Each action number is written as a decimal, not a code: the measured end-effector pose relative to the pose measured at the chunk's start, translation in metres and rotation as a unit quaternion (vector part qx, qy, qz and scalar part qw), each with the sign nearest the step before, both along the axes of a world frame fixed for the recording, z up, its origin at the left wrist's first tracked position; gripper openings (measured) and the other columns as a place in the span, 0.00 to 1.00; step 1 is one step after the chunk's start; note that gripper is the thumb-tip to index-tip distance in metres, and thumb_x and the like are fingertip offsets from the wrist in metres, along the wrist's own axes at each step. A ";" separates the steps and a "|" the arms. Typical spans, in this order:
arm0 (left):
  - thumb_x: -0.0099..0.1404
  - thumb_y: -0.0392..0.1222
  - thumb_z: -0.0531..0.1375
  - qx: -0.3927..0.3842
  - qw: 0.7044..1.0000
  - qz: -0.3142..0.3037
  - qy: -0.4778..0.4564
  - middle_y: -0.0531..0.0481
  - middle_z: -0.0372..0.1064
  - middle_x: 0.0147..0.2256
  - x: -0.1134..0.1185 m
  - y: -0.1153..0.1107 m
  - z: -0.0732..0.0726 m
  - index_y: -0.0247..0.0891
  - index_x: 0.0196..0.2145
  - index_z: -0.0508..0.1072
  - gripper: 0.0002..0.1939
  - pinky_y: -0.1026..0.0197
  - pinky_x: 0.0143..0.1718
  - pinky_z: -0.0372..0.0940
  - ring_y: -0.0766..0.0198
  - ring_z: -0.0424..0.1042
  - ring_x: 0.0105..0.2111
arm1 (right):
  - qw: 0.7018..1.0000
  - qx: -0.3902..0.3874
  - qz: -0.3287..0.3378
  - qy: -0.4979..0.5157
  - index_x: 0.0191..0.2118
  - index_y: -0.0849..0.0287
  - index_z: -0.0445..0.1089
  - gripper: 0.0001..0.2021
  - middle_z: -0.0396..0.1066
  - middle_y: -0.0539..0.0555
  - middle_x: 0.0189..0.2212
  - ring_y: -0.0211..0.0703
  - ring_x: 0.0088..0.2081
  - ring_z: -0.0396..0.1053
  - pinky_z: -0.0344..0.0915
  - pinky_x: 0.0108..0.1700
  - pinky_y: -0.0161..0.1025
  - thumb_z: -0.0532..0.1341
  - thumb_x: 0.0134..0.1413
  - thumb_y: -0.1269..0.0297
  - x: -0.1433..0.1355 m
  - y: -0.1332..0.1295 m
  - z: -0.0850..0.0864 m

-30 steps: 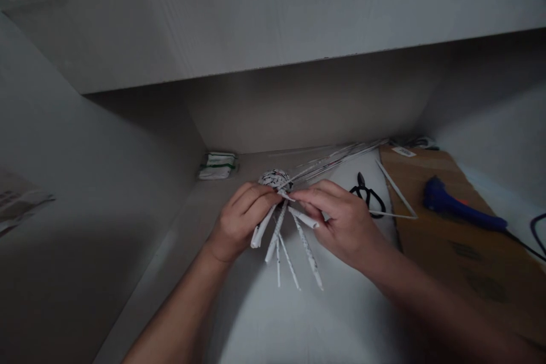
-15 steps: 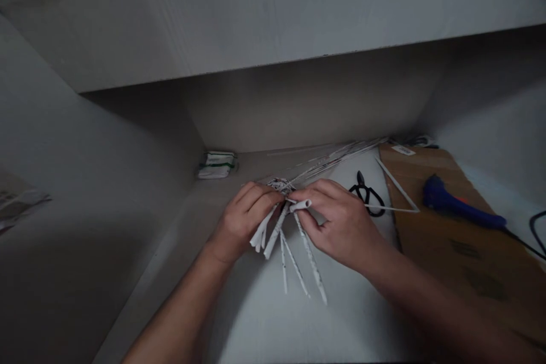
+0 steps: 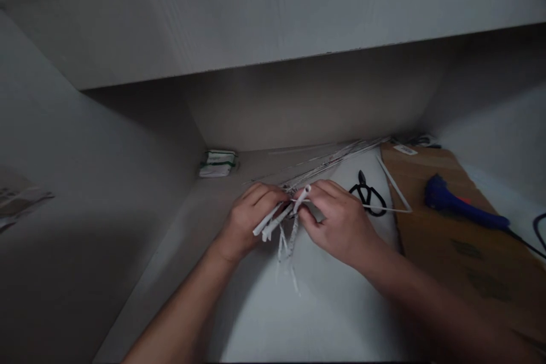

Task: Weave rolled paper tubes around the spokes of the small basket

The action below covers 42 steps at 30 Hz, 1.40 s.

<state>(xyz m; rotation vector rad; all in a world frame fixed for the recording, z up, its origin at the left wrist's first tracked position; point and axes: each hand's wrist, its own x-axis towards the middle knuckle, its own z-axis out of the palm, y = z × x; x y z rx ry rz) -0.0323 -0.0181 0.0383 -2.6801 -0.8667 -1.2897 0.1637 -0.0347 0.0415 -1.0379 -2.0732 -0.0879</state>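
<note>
A bundle of rolled paper sticks, white with dark print, is held above the white surface near the middle of the view. My left hand is closed round the left side of the bundle. From the right, my right hand pinches the bundle with thumb and fingers, beside a roll whose open end points up. Several stick ends hang down between the hands, some blurred. One thin bent strip runs out to the right from my right hand. The fingertips are partly hidden among the sticks.
Black scissors lie right of my right hand. On a cardboard sheet rests a blue glue gun with a cable. Long thin sticks lie at the back, a white packet at the back left. A white panel overhangs.
The bundle has turned and tilted: its hanging ends look shorter and closer together, and the open roll points further up. Both hands stay on it, and the bent strip has shifted slightly left.
</note>
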 end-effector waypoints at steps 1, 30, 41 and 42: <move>0.64 0.31 0.57 -0.012 1.000 0.003 -0.001 0.48 0.73 0.38 0.001 0.001 -0.001 0.37 0.41 0.72 0.08 0.60 0.43 0.66 0.64 0.71 0.40 | 1.000 -0.003 -0.004 -0.004 0.37 0.57 0.69 0.07 0.71 0.54 0.34 0.46 0.40 0.68 0.65 0.44 0.42 0.57 0.53 0.74 0.000 0.001 -0.001; 0.64 0.38 0.59 -0.199 0.968 0.059 -0.143 0.50 0.74 0.30 0.016 0.003 -0.011 0.38 0.32 0.73 0.04 0.64 0.32 0.66 0.66 0.73 0.31 | 0.994 -0.105 -0.016 0.021 0.35 0.56 0.68 0.06 0.71 0.52 0.34 0.43 0.38 0.68 0.62 0.40 0.38 0.58 0.52 0.73 0.000 0.007 -0.004; 0.59 0.34 0.62 -0.152 0.984 0.023 -0.095 0.49 0.76 0.34 0.011 0.004 -0.007 0.39 0.34 0.77 0.04 0.59 0.39 0.67 0.63 0.73 0.36 | 0.986 -0.139 -0.013 0.089 0.34 0.55 0.69 0.07 0.73 0.50 0.34 0.41 0.38 0.70 0.63 0.39 0.37 0.60 0.49 0.74 0.002 0.014 -0.008; 0.60 0.35 0.62 -0.152 0.984 0.022 -0.092 0.49 0.75 0.33 0.010 0.003 -0.006 0.39 0.34 0.76 0.04 0.60 0.39 0.66 0.63 0.73 0.35 | 0.985 -0.140 -0.009 0.100 0.34 0.55 0.69 0.07 0.73 0.50 0.35 0.41 0.38 0.70 0.64 0.39 0.37 0.60 0.49 0.74 0.001 0.014 -0.009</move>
